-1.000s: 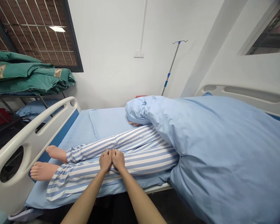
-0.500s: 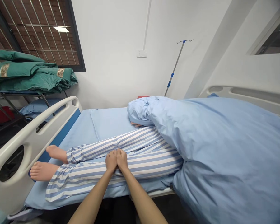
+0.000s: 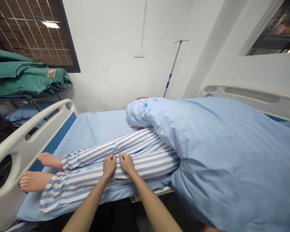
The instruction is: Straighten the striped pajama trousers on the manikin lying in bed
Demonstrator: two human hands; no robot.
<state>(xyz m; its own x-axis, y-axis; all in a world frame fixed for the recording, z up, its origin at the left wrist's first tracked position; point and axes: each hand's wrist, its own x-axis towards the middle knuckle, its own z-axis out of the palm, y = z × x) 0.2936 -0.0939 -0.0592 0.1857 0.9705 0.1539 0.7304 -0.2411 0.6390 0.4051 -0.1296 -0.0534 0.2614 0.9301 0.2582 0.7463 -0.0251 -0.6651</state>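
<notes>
My left hand point(image 3: 109, 165) and my right hand point(image 3: 127, 162) are both curled into fists, knuckles up, side by side with a small gap. They rest on or just above the nearer leg, around the knee; their fingertips are turned under and hidden. The legs wear blue-and-white striped trousers point(image 3: 87, 180) and lie stretched out on the bed. Two bare, smooth feet point(image 3: 36, 181) stick out at the left. A thick light-blue quilt point(image 3: 207, 138) covers the figure's upper body, and fingertips point(image 3: 134, 126) peek from under its edge.
A pale footboard point(image 3: 36, 129) closes the bed's left end, a headboard point(image 3: 253, 95) the right. An IV pole point(image 3: 172, 69) stands behind the bed by the wall. Folded green quilts point(image 3: 26, 77) lie on a rack below a barred window point(image 3: 36, 32).
My two fists, pressed together before, have moved apart, leaving a gap between them. The view has turned slightly right, so the bed sits further left.
</notes>
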